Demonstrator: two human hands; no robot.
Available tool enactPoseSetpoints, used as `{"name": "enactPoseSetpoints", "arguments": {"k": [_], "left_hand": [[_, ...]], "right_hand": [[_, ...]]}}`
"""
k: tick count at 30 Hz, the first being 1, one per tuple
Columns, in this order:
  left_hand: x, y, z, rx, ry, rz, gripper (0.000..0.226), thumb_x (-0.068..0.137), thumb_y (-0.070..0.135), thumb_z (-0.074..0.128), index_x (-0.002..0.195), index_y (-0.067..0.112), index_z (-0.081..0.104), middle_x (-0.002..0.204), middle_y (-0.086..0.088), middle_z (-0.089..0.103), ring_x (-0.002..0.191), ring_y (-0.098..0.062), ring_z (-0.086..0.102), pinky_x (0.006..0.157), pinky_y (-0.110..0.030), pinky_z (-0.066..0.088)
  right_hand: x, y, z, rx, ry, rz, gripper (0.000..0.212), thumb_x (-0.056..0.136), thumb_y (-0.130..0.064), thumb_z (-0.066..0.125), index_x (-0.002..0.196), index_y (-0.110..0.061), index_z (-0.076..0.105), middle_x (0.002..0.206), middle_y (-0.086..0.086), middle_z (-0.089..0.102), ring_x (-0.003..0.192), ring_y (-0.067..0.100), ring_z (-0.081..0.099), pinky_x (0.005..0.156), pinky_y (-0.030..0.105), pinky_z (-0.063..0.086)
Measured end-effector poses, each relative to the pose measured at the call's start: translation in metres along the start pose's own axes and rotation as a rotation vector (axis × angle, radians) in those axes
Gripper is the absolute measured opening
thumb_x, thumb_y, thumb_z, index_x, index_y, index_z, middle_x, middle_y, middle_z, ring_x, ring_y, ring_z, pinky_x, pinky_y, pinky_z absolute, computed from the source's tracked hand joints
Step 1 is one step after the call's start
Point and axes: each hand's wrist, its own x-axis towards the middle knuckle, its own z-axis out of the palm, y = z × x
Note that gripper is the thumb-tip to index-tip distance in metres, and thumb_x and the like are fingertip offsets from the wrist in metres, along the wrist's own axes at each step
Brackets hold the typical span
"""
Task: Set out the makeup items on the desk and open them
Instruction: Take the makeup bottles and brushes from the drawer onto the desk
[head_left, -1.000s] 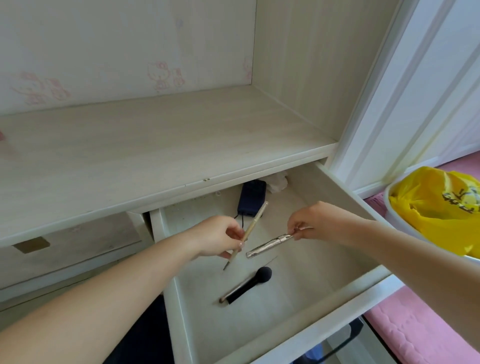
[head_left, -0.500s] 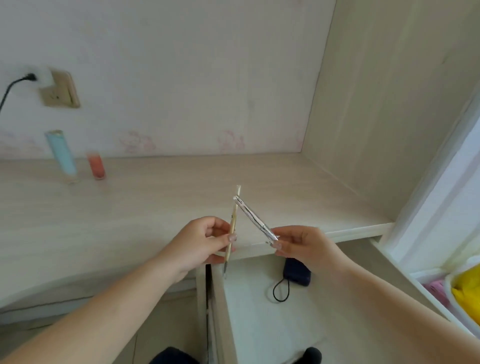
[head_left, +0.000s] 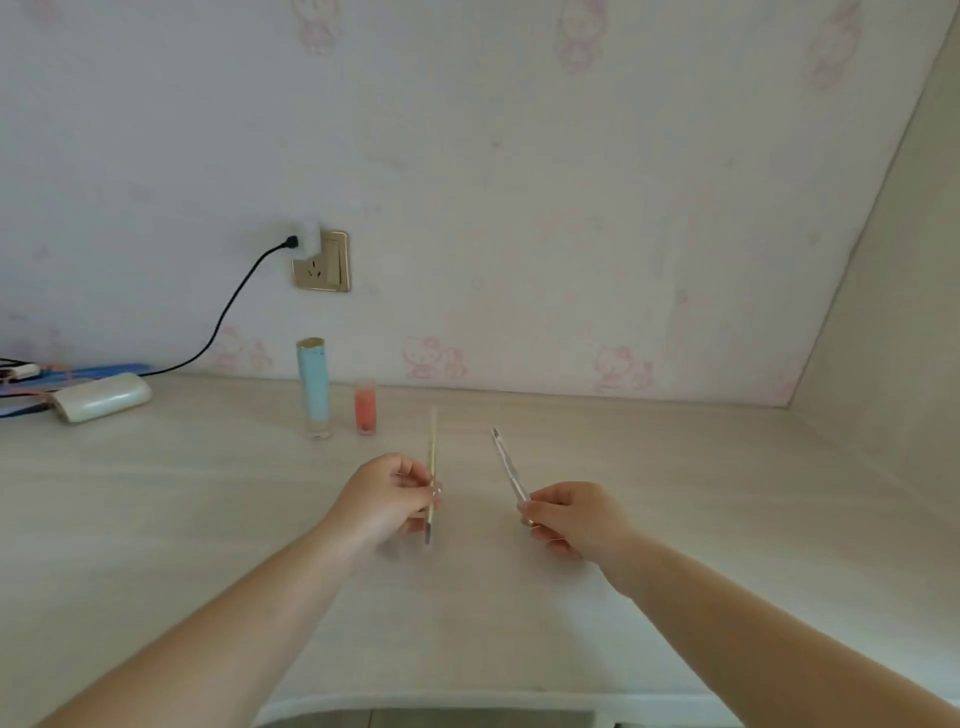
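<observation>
A pale wood desk carries a blue tube and small orange bottle near its back edge, a white case far left.

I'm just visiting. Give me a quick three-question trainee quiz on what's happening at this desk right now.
1. True or false: both hands hold something.
2. Which stands nearer the wall socket: A) the blue tube, B) the red bottle?
3. What does the right hand hold?

Key
1. True; the left hand pinches a beige pencil.
2. A.
3. A silvery clear pen, angled up over the desk.
</observation>
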Motion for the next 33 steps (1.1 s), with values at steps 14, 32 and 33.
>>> {"name": "enactPoseSetpoints", "arguments": {"k": [14,32,33], "left_hand": [[0.106,-0.005,-0.016,0.457,0.019,0.058,0.01,0.081,0.008,0.067,0.086,0.017,0.068,0.073,0.005,0.064,0.054,-0.01,0.06,0.039,-0.012,0.045],[0.13,-0.011,-0.006,0.823,0.03,0.118,0.019,0.08,0.027,0.065,0.098,0.031,0.069,0.103,0.01,0.066,0.095,-0.009,0.059,0.076,-0.021,0.042],[0.13,-0.012,-0.006,0.814,0.029,0.112,0.019,0.079,0.027,0.065,0.098,0.032,0.069,0.099,0.011,0.065,0.093,-0.008,0.057,0.075,-0.021,0.041]], "right_hand": [[0.102,-0.029,0.049,-0.394,0.151,-0.003,0.035,0.08,-0.034,0.06,0.048,-0.018,0.058,0.049,-0.002,0.06,0.05,0.017,0.056,0.063,0.027,0.05],[0.121,-0.041,0.054,-0.736,0.049,-0.009,0.022,0.075,-0.036,0.054,0.067,-0.016,0.05,0.031,-0.006,0.049,0.037,0.007,0.049,0.045,0.022,0.034],[0.121,-0.041,0.054,-0.749,0.044,-0.007,0.022,0.074,-0.036,0.054,0.065,-0.016,0.05,0.028,-0.006,0.047,0.034,0.006,0.048,0.044,0.022,0.033]]}}
